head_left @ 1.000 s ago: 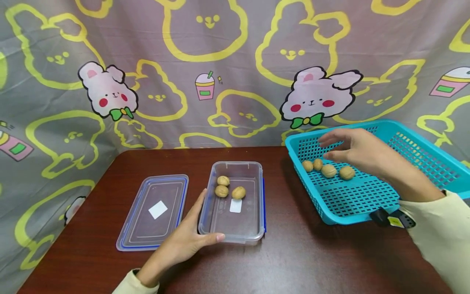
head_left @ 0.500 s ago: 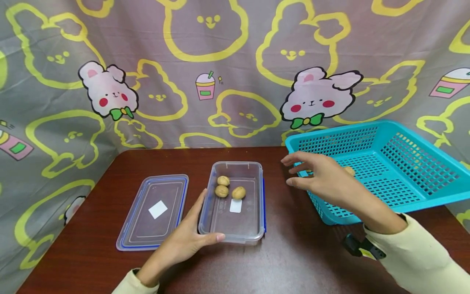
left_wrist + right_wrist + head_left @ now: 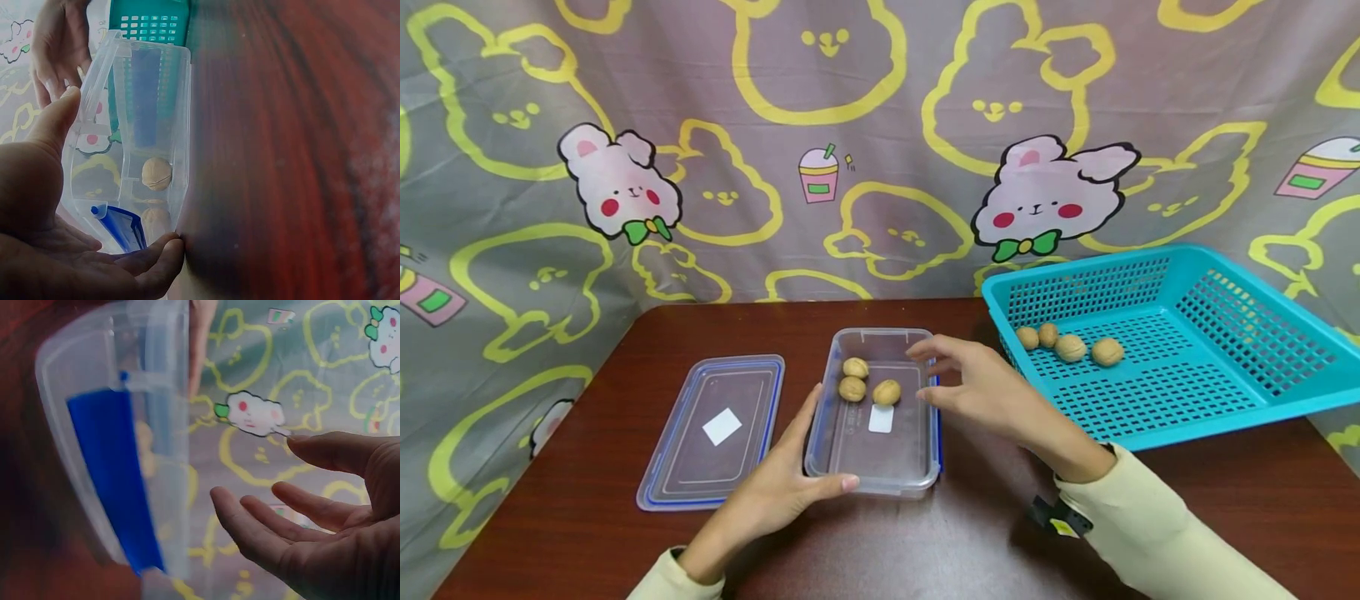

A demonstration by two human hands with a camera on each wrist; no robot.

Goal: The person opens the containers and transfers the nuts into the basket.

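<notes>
A clear plastic food container (image 3: 865, 462) with blue side clips stands lidless on the table, holding three walnuts (image 3: 853, 388) toward its far left. My left hand (image 3: 778, 487) grips its near left corner, thumb over the front rim and fingers along the left side. Above the container's right rim hovers my right hand (image 3: 985, 390), fingers loosely bent and apart; in the right wrist view nothing lies between thumb and fingers (image 3: 250, 534). Several more walnuts (image 3: 1070, 348) lie at the left end of a turquoise basket (image 3: 1150, 437).
The container's lid (image 3: 752, 475), with a blue seal and a white label, lies flat to the left of my left hand. Behind the brown table (image 3: 970, 550) hangs a patterned curtain (image 3: 880, 150). The basket takes up the table's right side.
My right hand has moved left, from over the basket to the container's right rim. The left hand and container stay put, and the walnuts lie as before.
</notes>
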